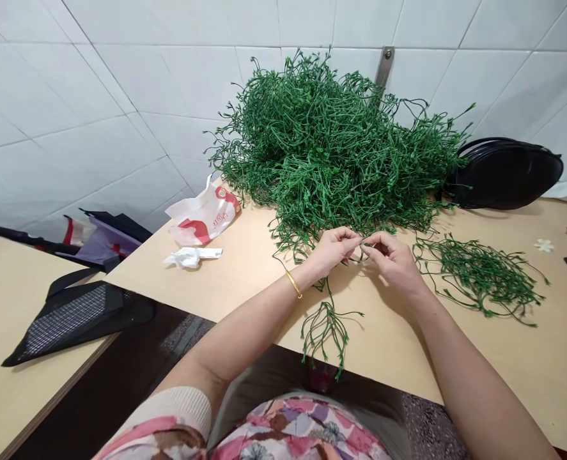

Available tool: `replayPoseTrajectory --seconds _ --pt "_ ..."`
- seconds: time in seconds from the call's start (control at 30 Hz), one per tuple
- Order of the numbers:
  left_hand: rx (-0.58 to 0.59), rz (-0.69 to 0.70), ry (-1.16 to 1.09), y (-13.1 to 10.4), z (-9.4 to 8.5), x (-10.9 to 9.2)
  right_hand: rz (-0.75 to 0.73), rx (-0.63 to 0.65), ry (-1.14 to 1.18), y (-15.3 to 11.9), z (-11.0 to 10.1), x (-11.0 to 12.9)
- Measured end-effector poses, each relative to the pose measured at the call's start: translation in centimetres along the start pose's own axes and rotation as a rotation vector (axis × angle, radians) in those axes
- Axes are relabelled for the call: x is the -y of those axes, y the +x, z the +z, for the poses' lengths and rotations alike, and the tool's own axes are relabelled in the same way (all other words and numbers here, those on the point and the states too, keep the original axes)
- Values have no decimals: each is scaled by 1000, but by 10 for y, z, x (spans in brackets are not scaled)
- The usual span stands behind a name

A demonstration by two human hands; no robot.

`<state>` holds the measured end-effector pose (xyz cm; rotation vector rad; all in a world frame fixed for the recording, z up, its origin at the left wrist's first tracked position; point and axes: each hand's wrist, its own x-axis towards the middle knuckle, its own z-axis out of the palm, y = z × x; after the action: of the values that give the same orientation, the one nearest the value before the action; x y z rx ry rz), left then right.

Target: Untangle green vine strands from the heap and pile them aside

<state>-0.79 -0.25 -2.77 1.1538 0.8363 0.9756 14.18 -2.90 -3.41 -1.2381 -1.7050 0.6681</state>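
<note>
Both hands meet at the front edge of a large heap of green artificial plant stems [331, 147]. My left hand [332, 253], with a gold bangle at the wrist, is closed in a pinch on a green stem. My right hand [392, 260] pinches at the same spot, its fingertips almost touching the left ones; a piece of green stem shows between them. Below my left hand a branched green sprig [328, 329] hangs down over the table's front edge. Exactly how the stems join at the fingertips is too small to make out.
A smaller pile of green stems [487, 271] lies right on the wooden table [249, 275]. A black bag [508, 172] stands behind it, near a small white flower shape [544, 245]. To the left are a red-and-white wrapper [206, 216], a crumpled tissue [190, 257] and a black mesh bag [77, 316].
</note>
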Motion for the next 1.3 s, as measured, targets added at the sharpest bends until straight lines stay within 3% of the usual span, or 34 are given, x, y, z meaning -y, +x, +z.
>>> replayPoseTrajectory --seconds 0.17,0.43,0.53,0.73,0.97,1.1,1.3 --pt "56 -130 -10 -1 -1 -2 275 157 449 2 -4 -7" --pt "29 -91 32 -3 0 -5 397 271 715 2 -4 0" --pt "26 -97 36 -3 0 -4 365 268 604 2 -4 0" --pt "-97 -109 -3 -3 6 1 153 177 39 8 -6 -5" --pt "-203 -44 -85 -2 17 7 -34 -59 -486 12 0 -3" --pt "-251 -16 -70 -1 13 9 -112 165 -425 8 -6 -2" --pt "-219 -28 -31 -2 20 16 -31 481 -228 6 -26 2"
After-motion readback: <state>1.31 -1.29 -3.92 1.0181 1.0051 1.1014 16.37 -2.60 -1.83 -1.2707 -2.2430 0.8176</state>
